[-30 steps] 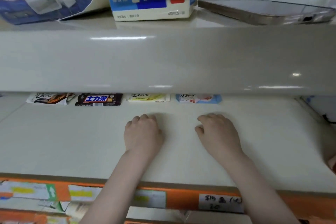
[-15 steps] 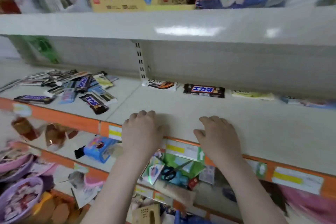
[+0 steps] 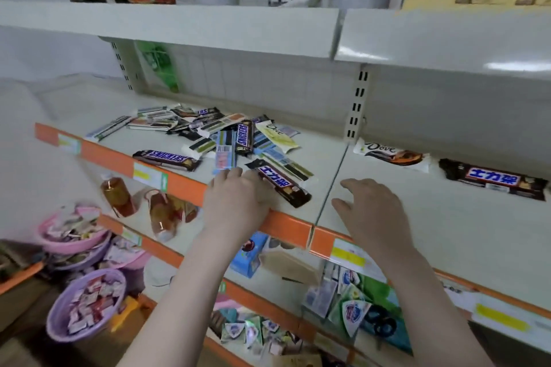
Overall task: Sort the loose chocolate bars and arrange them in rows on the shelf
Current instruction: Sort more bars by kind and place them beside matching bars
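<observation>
Left of centre in the frame, the loose pile of chocolate bars [image 3: 214,131] lies jumbled on the left section of the shelf [image 3: 447,217], the bars pointing every which way. At its near edge sits a dark Snickers bar [image 3: 280,183] with blue Chinese lettering, its long axis running diagonally from upper left to lower right, the lower end close to the orange shelf lip.

The left hand [image 3: 238,199] lies just left of that bar, fingers loosely bent over the shelf edge and touching the bar's near side; whether it has any grip yet I cannot tell. This hand is plainly the nearer one, so the pick-up looks like its job.

Right of centre, the right hand [image 3: 369,211] hovers spread and holding nothing over the right shelf section. Beyond it, at the upper right, a Dove bar [image 3: 390,155] and a matching Snickers bar [image 3: 493,179] lie end to end, long axes roughly left-right, starting the row.
</observation>
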Motion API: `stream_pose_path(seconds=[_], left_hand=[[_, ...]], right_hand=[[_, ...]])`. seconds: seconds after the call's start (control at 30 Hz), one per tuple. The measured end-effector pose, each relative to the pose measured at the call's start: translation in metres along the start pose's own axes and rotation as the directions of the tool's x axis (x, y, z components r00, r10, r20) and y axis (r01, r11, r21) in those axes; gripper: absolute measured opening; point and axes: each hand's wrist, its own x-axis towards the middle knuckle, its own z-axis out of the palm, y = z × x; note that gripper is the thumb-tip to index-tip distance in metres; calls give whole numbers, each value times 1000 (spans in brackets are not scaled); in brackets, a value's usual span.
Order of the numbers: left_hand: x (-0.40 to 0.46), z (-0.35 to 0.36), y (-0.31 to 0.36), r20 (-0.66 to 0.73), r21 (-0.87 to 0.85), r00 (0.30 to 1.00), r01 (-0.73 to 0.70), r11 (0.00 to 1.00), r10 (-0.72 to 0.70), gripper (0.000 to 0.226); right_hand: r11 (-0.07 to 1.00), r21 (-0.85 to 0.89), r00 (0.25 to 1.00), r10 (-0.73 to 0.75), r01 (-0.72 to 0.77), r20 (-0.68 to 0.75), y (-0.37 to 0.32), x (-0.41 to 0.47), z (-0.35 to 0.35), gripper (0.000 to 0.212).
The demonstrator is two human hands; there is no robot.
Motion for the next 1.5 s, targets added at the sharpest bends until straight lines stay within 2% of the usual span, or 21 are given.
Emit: stream_pose_path(seconds=[0.13,0.23,0.37,0.43,0.53,0.63,0.83,0.97,1.07,1.2,1.3,1.37,1.43,1.5], left_hand=[[47,6,-32,62,18,998,-18,1000,17,54],[77,10,-52,98,42,995,13,999,-18,51],[108,24,-66,93,62,994,56,997,-62,66],[116,33,-69,119,72,991,56,996,-64,70],[125,43,-72,101,75,993,58,995,-66,71],[130,46,-77,71,8,997,43,999,-44,61],[141,45,-89,96,-334,995,50,941,-18,59],[146,45,-99,118,-387,993,53,921,-8,35],[150,45,-102,171,-353,982,-11,935,76,23],[160,43,-106,242,-357,965,-5,934,97,32],[166,38,-108,296,-376,948,5,927,115,21],[166,35,-111,280,-397,953,7,918,114,19],[164,34,-115,268,-458,959,41,888,94,18],[161,34,-119,287,-573,954,97,814,88,18]], right_hand=[[998,64,999,12,-14,35,-20,35,26,40],[994,107,990,7,-22,139,-37,62,42,57],[998,41,972,-46,37,232,-61,90,61,80],[999,39,958,-41,31,285,-69,94,69,84],[1000,-11,958,-14,18,288,-75,97,74,86],[1000,-7,961,14,-13,277,-78,98,74,81],[994,-42,973,106,-99,205,-85,95,74,74],[991,-34,972,131,-127,196,-92,93,74,72],[986,4,977,167,-169,130,-98,94,70,65],[986,-44,978,162,-158,131,-106,95,66,40],[983,-102,978,164,-152,127,-110,92,69,31],[979,-135,979,169,-154,113,-110,91,71,27],[977,-130,979,183,-171,87,-109,89,71,23],[978,-77,978,201,-196,61,-107,86,70,19]])
